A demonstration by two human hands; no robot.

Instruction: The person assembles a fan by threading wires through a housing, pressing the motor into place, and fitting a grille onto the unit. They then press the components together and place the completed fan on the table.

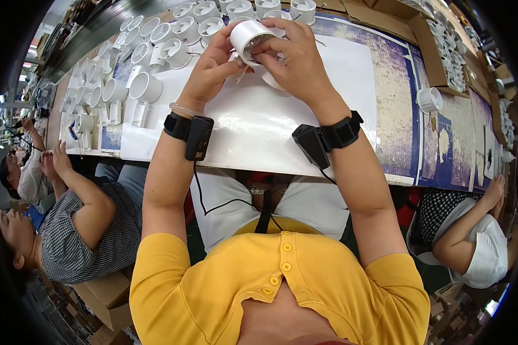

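A white round fan housing [248,35] is raised over the far part of the table, gripped between both hands, its grille side turned partly down. My left hand [213,68] wraps round its left side, thumb below the rim. My right hand [298,60] holds its right side, with the fingers curled over the top and the thumb and forefinger at the open rim. A thin pale strip or lead hangs beneath the housing by my left thumb; what it is I cannot make out. Another white round part shows partly below my right hand.
White sheet [247,138] covers the table before me. Rows of white fan housings [175,53] stand at the far side and left. One lies to the right [429,100], near a cardboard box [431,46] of white parts. Co-workers sit on both sides.
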